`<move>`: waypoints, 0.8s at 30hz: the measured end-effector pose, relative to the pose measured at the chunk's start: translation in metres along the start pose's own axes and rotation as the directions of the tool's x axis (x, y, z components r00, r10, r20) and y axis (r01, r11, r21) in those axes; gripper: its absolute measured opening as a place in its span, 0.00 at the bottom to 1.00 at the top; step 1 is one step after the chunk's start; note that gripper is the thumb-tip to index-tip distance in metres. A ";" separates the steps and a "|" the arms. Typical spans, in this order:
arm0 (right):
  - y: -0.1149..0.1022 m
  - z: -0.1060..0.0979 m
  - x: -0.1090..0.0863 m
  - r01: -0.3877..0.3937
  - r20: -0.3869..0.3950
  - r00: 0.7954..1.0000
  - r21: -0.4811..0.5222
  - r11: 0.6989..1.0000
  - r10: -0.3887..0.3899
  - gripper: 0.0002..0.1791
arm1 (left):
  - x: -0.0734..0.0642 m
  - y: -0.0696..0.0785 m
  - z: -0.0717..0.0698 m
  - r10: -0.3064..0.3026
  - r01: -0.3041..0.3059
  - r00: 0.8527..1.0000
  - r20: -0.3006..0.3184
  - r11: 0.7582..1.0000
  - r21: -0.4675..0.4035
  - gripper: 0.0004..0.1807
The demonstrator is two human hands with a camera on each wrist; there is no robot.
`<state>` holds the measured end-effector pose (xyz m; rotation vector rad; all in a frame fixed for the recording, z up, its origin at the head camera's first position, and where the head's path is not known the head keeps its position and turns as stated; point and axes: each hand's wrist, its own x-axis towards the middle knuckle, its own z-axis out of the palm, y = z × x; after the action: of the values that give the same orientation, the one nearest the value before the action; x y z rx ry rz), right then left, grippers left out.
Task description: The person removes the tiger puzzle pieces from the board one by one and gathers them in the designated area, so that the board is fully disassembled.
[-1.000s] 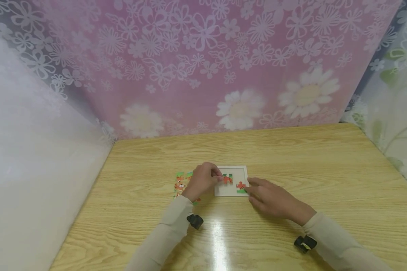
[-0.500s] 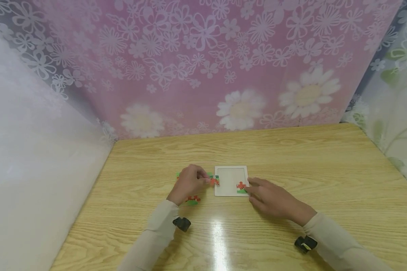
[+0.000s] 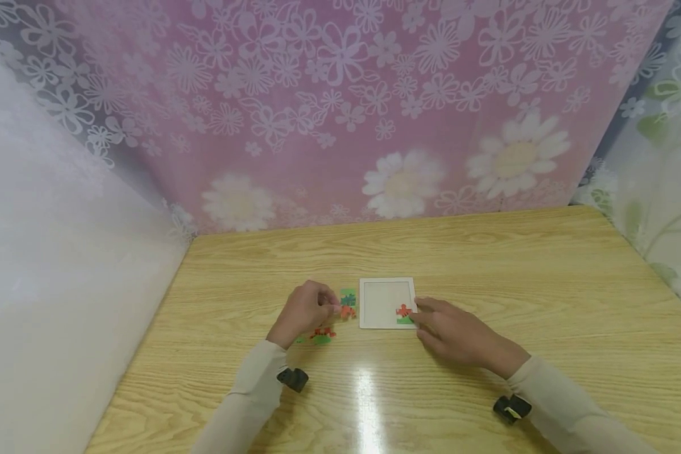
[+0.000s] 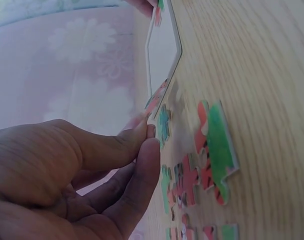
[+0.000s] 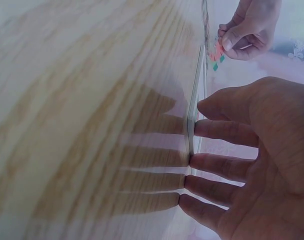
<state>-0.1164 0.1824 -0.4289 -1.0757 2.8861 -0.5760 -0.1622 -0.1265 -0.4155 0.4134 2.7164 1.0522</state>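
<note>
My left hand pinches a red-orange jigsaw piece by its edge between thumb and fingertips, just left of the white puzzle tray. In the left wrist view the pinched piece is tilted above the table. A green and teal piece lies right behind it. Inside the tray, one red and green piece sits in the near right corner. My right hand rests at the tray's right side, its extended fingertips touching the edge.
Several loose pieces lie on the wooden table under and around the left hand, partly hidden by it. A pink flowered curtain hangs behind the table, and pale sheeting borders its left side.
My left hand has drawn the red-orange piece leftward out of the tray, to beside the loose pieces. The right hand and the tray have stayed in place.
</note>
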 end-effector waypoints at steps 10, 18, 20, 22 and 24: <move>-0.001 0.000 0.000 -0.002 -0.001 1.000 -0.003 1.000 0.002 0.18 | -0.002 -0.004 0.001 -0.005 0.005 1.000 0.015 1.000 -0.001 0.05; 0.003 0.003 0.000 0.002 -0.005 1.000 -0.005 1.000 -0.002 0.19 | -0.002 -0.003 0.002 -0.021 0.021 1.000 0.005 1.000 0.006 0.05; 0.003 0.004 0.000 0.001 -0.006 1.000 -0.002 1.000 -0.001 0.19 | -0.002 -0.003 0.002 -0.027 0.027 1.000 0.008 1.000 0.002 0.04; 0.003 0.004 0.000 0.001 -0.006 1.000 0.000 1.000 -0.001 0.19 | -0.002 -0.004 0.003 -0.034 0.034 0.999 0.013 0.999 -0.002 0.04; 0.003 0.005 -0.001 -0.005 -0.002 1.000 0.004 1.000 0.005 0.19 | -0.002 -0.004 0.003 -0.040 0.040 0.999 0.015 0.999 -0.002 0.04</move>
<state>-0.1170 0.1832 -0.4345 -1.0680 2.8872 -0.5830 -0.1600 -0.1285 -0.4200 0.3631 2.6978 1.0376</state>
